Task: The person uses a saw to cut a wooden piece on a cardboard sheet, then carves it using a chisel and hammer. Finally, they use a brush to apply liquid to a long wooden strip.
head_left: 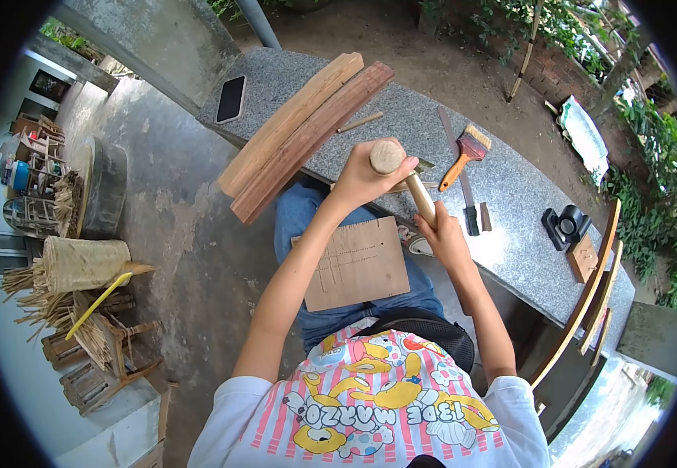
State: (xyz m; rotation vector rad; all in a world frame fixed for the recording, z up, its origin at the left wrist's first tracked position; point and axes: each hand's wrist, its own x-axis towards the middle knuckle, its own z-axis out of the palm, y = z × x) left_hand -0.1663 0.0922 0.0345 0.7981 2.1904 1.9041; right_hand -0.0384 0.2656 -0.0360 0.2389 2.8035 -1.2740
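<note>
My left hand (358,173) is closed, with a round pale wooden end (387,157) standing out at the top of the fist. Just past its thumb, a dark pointed blade (425,164) shows. A thick pale wooden handle (421,196) slants from beside the left thumb down to my right hand (445,239), whose fingers grip its lower end. I cannot tell whether the round end and the handle are one tool. Below both hands, a thin brown board (358,269) with rows of dark marks and lines lies across my lap.
On the granite bench (424,117) lie a light wooden beam (291,125), a reddish beam (315,140), a phone (231,100), a paintbrush (467,156) and a long flat metal blade (464,175). A black tool (566,226) and curved wooden strips (588,300) are at right.
</note>
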